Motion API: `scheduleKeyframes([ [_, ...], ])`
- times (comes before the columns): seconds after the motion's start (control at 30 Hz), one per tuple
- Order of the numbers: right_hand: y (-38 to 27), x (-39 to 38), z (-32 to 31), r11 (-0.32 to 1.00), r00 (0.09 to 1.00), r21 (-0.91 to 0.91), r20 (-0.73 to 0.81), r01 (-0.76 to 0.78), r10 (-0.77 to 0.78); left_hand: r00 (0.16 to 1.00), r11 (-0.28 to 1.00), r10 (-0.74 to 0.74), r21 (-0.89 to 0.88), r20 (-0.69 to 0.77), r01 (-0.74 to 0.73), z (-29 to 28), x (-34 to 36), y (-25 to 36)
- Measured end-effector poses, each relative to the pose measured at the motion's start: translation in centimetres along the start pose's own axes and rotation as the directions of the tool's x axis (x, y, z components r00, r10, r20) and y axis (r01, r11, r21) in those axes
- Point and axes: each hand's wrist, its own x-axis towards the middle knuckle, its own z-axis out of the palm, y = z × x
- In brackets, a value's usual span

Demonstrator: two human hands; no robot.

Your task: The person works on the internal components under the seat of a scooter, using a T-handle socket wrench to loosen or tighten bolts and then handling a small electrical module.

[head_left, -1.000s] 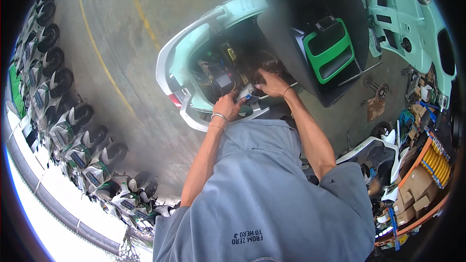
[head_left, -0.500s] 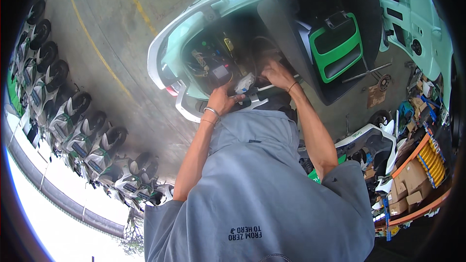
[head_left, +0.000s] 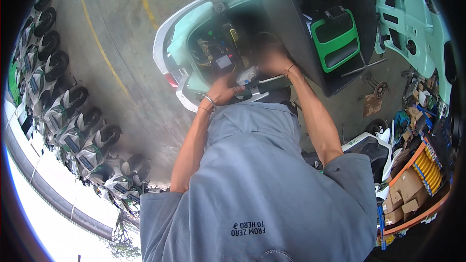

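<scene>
In front of me is a mint-green scooter body with its underseat bay uncovered. Inside are a bundle of loose wires, a dark box with a pale label, a yellow strip and a clear plastic bag. My left hand lies at the near rim beside the labelled box, thumb pointing right; its other fingers are partly hidden. My right hand reaches into the bay's right side, right of the bag. Blur and shadow hide its fingertips and anything in them.
A large black cover with a green frame stands raised at the right. Beyond it is a mint-green panel. Parked scooters line the left. Cardboard boxes fill an orange rack at lower right.
The view has shifted slightly. My right hand has moved deeper into the bay's right side and is more blurred. My left hand stays by the near rim.
</scene>
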Motion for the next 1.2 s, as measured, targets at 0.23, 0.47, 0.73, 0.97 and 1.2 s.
scheduleKeyframes([
  [0.23,0.0,0.1,-0.3,0.984,0.981,0.177,0.187,0.007,-0.041,0.989,0.943,-0.137,0.311,0.053,0.113,0.1,1.0,5.2],
  [0.47,0.6,0.6,-0.6,0.943,0.942,0.334,0.321,-0.017,-0.097,0.990,0.963,-0.102,0.242,-0.092,0.122,2.7,-0.2,4.3],
  [0.73,0.6,1.6,1.2,0.712,0.978,0.682,0.208,-0.164,0.026,0.987,0.969,-0.148,0.193,-0.059,0.156,3.2,0.7,3.8],
  [0.97,0.9,2.7,2.4,0.785,0.988,0.602,0.124,-0.147,0.089,0.968,0.939,-0.239,0.236,-0.069,0.249,3.7,1.5,4.2],
  [1.2,0.8,2.0,2.4,0.855,0.998,0.516,0.000,-0.055,0.064,0.969,0.960,-0.233,0.142,-0.075,0.242,4.0,2.4,3.1],
])
